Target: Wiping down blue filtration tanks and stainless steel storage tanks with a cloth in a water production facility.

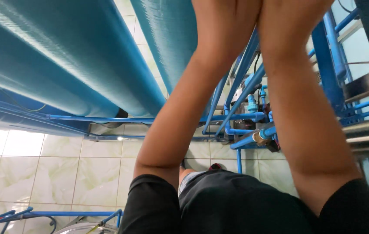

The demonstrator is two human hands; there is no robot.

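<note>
Head view: both forearms raised toward top edge. Left hand [225, 17] and right hand [288, 19] side by side, touching; fingers cropped, so grip cannot be told. Nearest: teal tank [167, 39], just left of left hand, long axis running up-frame; blue pipes [245, 117] beyond.

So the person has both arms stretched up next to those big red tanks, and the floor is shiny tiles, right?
Nearly. The big tanks are blue-green, not red, as the head view shows. The rest holds: both arms reach up beside them, left hand and right hand cut off at the top edge, and the floor is shiny tiles.
</note>
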